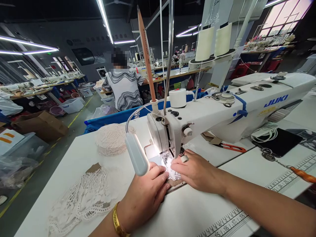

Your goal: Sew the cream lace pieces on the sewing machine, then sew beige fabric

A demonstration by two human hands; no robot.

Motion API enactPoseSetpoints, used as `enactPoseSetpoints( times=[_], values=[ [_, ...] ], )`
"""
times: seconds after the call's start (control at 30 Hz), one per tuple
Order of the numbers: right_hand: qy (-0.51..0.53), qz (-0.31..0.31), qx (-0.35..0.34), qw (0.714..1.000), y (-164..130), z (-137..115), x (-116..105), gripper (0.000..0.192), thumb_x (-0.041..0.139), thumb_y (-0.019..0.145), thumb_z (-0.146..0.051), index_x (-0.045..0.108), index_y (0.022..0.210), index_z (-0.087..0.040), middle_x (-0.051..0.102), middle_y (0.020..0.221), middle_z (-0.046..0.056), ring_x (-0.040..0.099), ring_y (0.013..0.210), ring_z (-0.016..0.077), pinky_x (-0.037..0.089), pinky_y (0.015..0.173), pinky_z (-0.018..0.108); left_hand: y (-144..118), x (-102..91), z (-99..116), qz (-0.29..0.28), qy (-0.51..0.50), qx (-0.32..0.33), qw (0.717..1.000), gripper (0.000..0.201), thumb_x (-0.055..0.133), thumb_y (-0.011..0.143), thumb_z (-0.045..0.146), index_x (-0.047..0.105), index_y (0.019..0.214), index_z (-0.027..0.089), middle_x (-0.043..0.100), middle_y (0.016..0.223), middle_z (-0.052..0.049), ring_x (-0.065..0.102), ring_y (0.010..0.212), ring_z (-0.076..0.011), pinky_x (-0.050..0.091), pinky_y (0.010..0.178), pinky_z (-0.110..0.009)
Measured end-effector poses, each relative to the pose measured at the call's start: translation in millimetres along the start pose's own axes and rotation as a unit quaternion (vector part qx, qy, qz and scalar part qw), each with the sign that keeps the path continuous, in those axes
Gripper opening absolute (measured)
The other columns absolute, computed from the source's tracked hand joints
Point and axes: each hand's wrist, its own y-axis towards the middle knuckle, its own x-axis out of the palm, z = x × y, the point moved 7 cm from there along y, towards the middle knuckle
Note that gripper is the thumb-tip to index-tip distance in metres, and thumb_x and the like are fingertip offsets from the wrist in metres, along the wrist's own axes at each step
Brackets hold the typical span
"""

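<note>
A small piece of white lace (172, 172) lay flat on the table (197, 210) directly under the needle of the sewing machine (222, 112). The left hand (145, 194) pressed on it from the near left of the needle, fingers flat and together; the right hand (197, 171) held it down just right of the needle, fingers extended. The lace looked light, limp and openwork, likely to stretch or snag, so best guided by flat fingertip pressure close beside the needle.

We see long white ceiling light tubes (105, 19) glowing. A small grey bendy lamp (136, 154) makes bright glare on the white lace cloth (170, 168). Edges look bent.
</note>
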Motion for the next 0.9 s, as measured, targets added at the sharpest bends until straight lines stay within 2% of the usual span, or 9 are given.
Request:
enactPoseSetpoints(
  times=[0.4,0.53,0.63,0.9],
  values=[
    [-0.022,0.025,0.024,0.999,1.2,3.7,-3.0,0.02,0.055,0.084,-0.003,0.065,0.088,-0.02,0.066,0.086,0.006,0.05,0.086,0.0247,0.04,0.076,0.036,2.7,1.5,-4.0,0.001,0.034,-0.007,0.999,0.021,0.053,0.106,0.019,0.071,0.116,0.019,0.075,0.111,-0.009,0.064,0.101,-0.0282,0.052,0.088,-0.045],
    [0.003,0.038,-0.021,0.999,-0.3,-3.2,-7.5,0.024,0.055,0.086,-0.004,0.067,0.099,-0.021,0.071,0.097,0.006,0.052,0.091,0.0249,0.042,0.081,0.036,2.9,-0.3,-0.9,0.02,0.021,0.009,1.0,0.021,0.053,0.105,0.016,0.072,0.113,0.019,0.075,0.11,-0.008,0.063,0.099,-0.026,0.052,0.087,-0.042],
    [0.024,0.025,-0.065,0.997,-1.4,-9.1,-5.0,0.021,0.054,0.09,-0.004,0.066,0.096,-0.021,0.071,0.096,0.005,0.054,0.092,0.0238,0.041,0.083,0.037,2.9,-1.4,2.9,0.028,0.01,0.024,0.999,0.021,0.053,0.105,0.013,0.073,0.107,0.018,0.075,0.103,-0.006,0.061,0.093,-0.0238,0.051,0.085,-0.04],
    [0.03,0.031,-0.057,0.997,-0.6,-5.8,-2.7,0.023,0.052,0.09,-0.003,0.066,0.095,-0.021,0.071,0.094,0.005,0.056,0.092,0.0238,0.04,0.083,0.037,3.7,-2.3,3.5,0.035,0.021,0.026,0.999,0.021,0.053,0.105,0.012,0.073,0.105,0.016,0.076,0.1,-0.006,0.061,0.092,-0.0239,0.049,0.085,-0.039]
  ],
)
